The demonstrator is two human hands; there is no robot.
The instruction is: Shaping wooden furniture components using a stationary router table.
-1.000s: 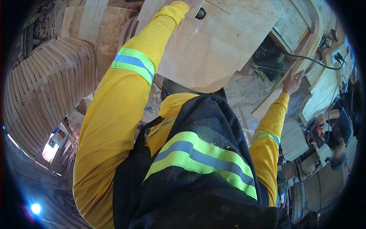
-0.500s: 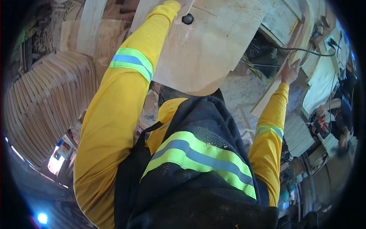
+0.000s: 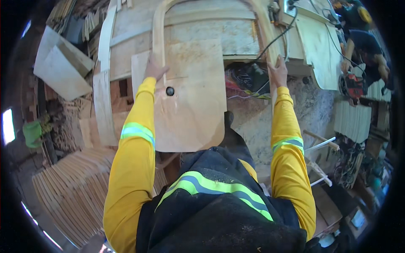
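Note:
A U-shaped bent wooden frame (image 3: 158, 31) lies across the bench, its curved end away from me and its two legs pointing toward me. My left hand (image 3: 155, 70) is closed round the end of the left leg, thumb over the wood. The right leg (image 3: 266, 31) is gripped by my right hand (image 3: 277, 74). Under the left leg is a flat plywood panel (image 3: 196, 114) with rounded near corners. A dark round piece (image 3: 170, 91) sits on or in that panel, close to my left hand; I cannot tell which.
A black cable (image 3: 276, 40) runs beside the frame's right leg. Stacked curved wooden slats (image 3: 71, 189) stand at the left. To the right a co-worker (image 3: 367, 48) is near a red and black power tool (image 3: 353, 87). Dark bags (image 3: 249, 78) lie under the bench.
My view has shifted, bringing the frame and bench lower in the picture. My left hand, cut off at the top edge before, now shows on the left leg; my right hand stays on the right leg.

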